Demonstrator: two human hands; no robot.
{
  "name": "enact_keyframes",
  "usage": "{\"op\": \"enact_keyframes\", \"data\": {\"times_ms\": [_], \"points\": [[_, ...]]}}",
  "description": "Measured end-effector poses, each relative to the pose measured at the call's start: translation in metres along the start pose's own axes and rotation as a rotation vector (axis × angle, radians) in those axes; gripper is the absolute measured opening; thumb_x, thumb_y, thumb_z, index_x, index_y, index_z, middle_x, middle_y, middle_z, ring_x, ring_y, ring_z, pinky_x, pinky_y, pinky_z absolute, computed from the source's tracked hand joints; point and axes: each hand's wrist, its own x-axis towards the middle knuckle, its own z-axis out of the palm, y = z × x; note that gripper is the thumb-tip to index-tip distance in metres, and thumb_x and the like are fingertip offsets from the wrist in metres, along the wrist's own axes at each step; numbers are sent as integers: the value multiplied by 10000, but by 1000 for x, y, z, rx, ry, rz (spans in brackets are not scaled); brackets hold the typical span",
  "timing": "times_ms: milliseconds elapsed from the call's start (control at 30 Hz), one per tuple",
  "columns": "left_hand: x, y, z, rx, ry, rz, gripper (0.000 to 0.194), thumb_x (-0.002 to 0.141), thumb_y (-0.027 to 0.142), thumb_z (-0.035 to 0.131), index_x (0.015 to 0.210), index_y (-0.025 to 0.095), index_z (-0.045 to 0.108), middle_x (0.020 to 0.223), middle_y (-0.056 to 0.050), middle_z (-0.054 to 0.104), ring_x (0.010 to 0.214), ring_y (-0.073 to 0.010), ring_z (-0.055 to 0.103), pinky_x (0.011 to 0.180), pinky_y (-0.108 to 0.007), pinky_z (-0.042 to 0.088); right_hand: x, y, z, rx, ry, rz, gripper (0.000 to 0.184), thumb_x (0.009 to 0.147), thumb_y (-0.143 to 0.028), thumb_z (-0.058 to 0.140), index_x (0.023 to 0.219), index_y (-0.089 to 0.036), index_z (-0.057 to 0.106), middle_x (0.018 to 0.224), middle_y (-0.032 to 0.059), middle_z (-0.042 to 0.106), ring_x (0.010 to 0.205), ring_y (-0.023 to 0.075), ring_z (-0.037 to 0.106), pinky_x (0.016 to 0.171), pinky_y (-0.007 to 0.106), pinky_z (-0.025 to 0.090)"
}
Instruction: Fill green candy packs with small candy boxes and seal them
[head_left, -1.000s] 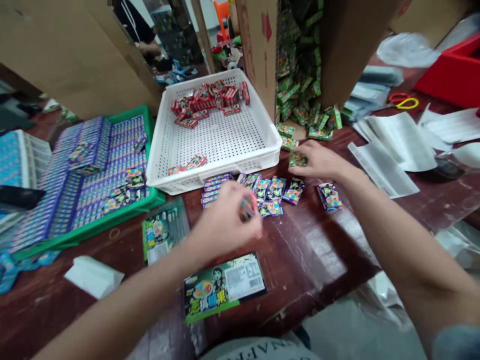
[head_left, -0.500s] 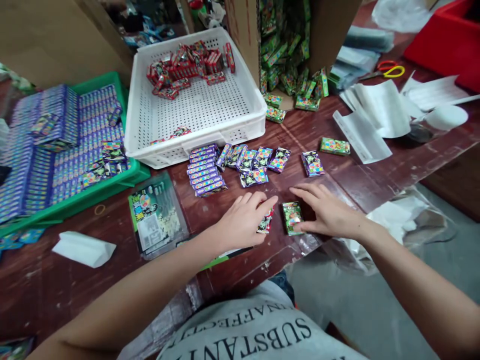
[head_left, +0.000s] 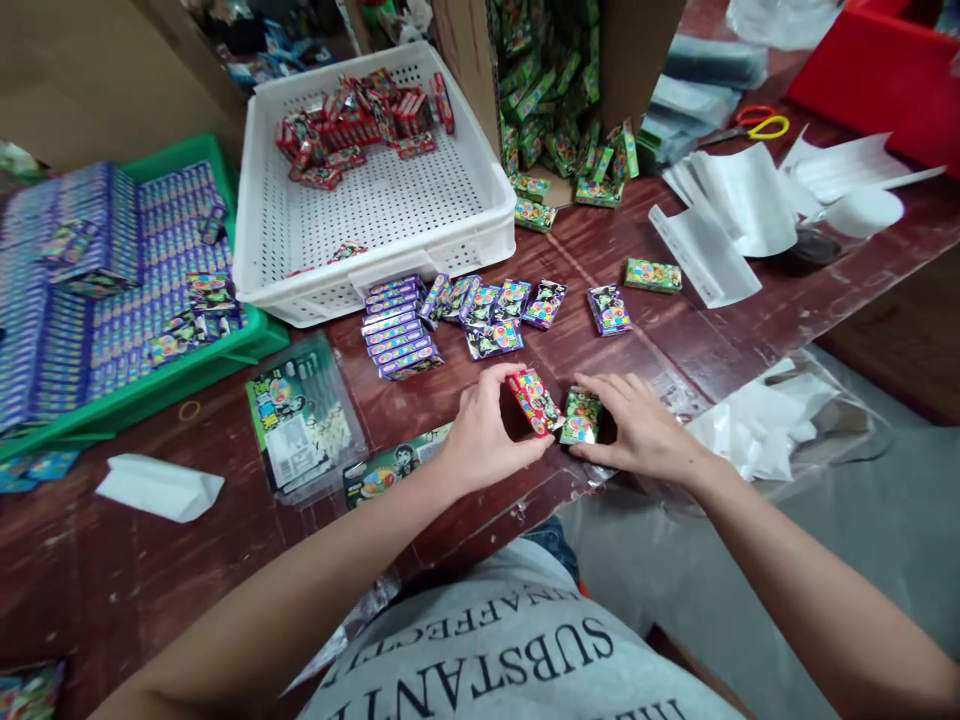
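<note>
Between the thumb and fingers of my left hand (head_left: 487, 425) is a small red printed box (head_left: 535, 402), tilted with its front face up. Just right of it, my right hand (head_left: 637, 420) grips a small green printed box (head_left: 580, 416) at its edges. The two boxes nearly meet near the table's front edge. Beyond my hands lie loose purple boxes (head_left: 493, 338) and a neat row of purple boxes (head_left: 401, 325). One purple box (head_left: 610, 310) and one green box (head_left: 653, 275) lie apart, further right. Left of my left forearm is a clear plastic package with a printed card (head_left: 300, 420).
A white perforated tray (head_left: 375, 285) holds red boxes. At the left, a green crate (head_left: 259, 345) is packed with purple boxes. Green boxes spill from a cardboard carton (head_left: 469, 60). Scissors (head_left: 750, 125), white paper sheets (head_left: 712, 250) and a red bin (head_left: 862, 70) are at the right.
My left hand has turned and lifted the red box, bringing it beside the green one. My right hand has closed around the green box. The view has shifted slightly.
</note>
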Motion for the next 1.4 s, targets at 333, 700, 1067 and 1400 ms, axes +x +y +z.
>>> {"op": "enact_keyframes", "data": {"times_ms": [333, 700, 1067, 1400], "points": [[-9, 12, 7, 728, -138, 164, 214, 1032, 270, 467, 1103, 191, 653, 939, -114, 681, 975, -317, 609, 904, -503, 368, -17, 1, 3, -8, 51, 46, 869, 860, -575, 694, 1572, -257, 311, 1399, 144, 603, 1193, 386, 554, 983, 546, 447], [-6, 27, -2, 395, -393, 194, 935, 825, 355, 699, 1598, 194, 198, 1592, -154, 359, 1322, -362, 438, 1092, -505, 379, -34, -3, 8, -8, 62, 78, 901, 859, -569, 691, 1592, -244, 279, 1426, 153, 589, 1153, 387, 563, 946, 526, 454], [10, 1, 4, 31, -365, 258, 911, 787, 142, 608, 1586, 171, 172, 1583, -185, 341, 1488, -288, 363, 1229, -485, 332, -29, 4, 14, 111, 93, -26, 975, 851, -527, 735, 1617, -304, 175, 1460, 134, 561, 1176, 369, 557, 964, 534, 456], [0, -13, -10, 333, -426, 200, 810, 837, 430, 752, 1525, 210, 386, 1587, -134, 455, 1510, -349, 309, 1232, -601, 158, 9, -5, 24, 107, 9, -200, 1099, 810, -630, 738, 1642, -310, 98, 1502, 140, 530, 1236, 376, 504, 1014, 553, 433]]}}
